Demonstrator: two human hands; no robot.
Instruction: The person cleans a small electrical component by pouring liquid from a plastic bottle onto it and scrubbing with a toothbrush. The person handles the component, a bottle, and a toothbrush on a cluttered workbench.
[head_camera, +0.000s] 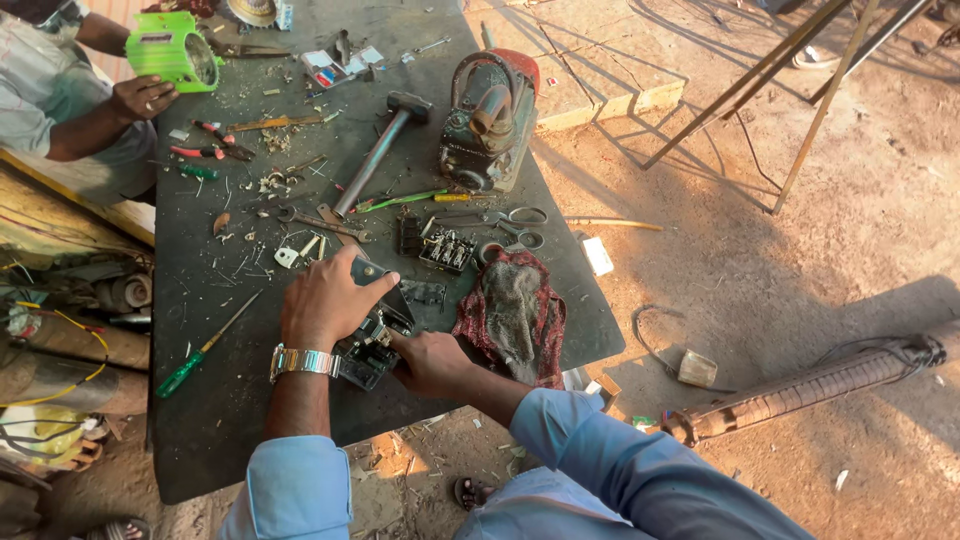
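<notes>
Black switch unit (372, 340) lies at the near edge of the dark counter (200, 420), and both hands are on it. The left hand (328, 300), with a metal watch (303, 361) on the wrist, is closed over the top of the unit. The right hand (430, 362) grips its lower right corner with curled fingers. Just right of the hands lies a red and grey rag (512, 315). A green screwdriver (205, 348) lies to the left. Farther back are a hammer (380, 150), scissors (512, 225) and a rusty motor (488, 120). Another person's hand (142, 97) rests beside a green lamp (172, 50).
</notes>
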